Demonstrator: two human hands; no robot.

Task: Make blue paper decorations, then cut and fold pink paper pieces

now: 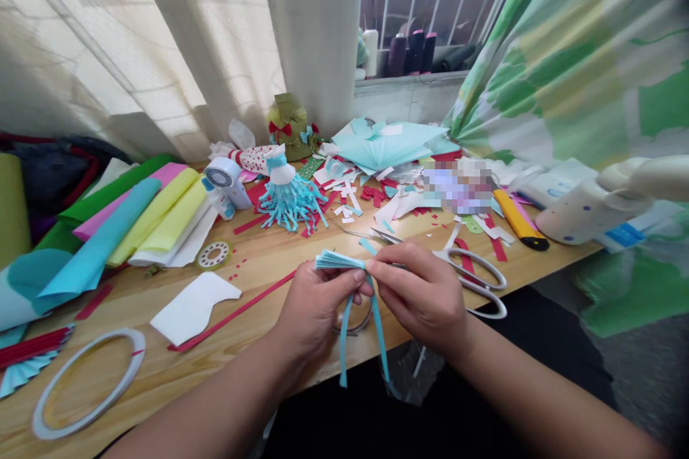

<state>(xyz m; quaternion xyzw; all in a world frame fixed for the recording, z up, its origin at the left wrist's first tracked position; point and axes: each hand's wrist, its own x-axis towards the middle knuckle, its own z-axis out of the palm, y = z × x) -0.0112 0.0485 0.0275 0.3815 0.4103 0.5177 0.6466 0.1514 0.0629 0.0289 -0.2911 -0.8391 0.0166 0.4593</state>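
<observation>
Left of the scissors [484,288], pleated paper [338,260] lies pinched in your left hand [317,305], above the thumb [351,282], its fanned end facing away from the scissors; your right hand [423,294], nearer them, grips its narrow end, forefinger and thumb together, where blue strips [380,333] hang.

The bench [269,247] is smooth, grained wood; the pleats [336,259], matt paper. Scissors [502,278] at four o'clock: metal and smooth plastic. Curtain [570,79] at two o'clock: matt cloth.

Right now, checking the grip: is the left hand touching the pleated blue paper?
Touching: the head view shows the left hand pinching the pleated blue paper.
</observation>
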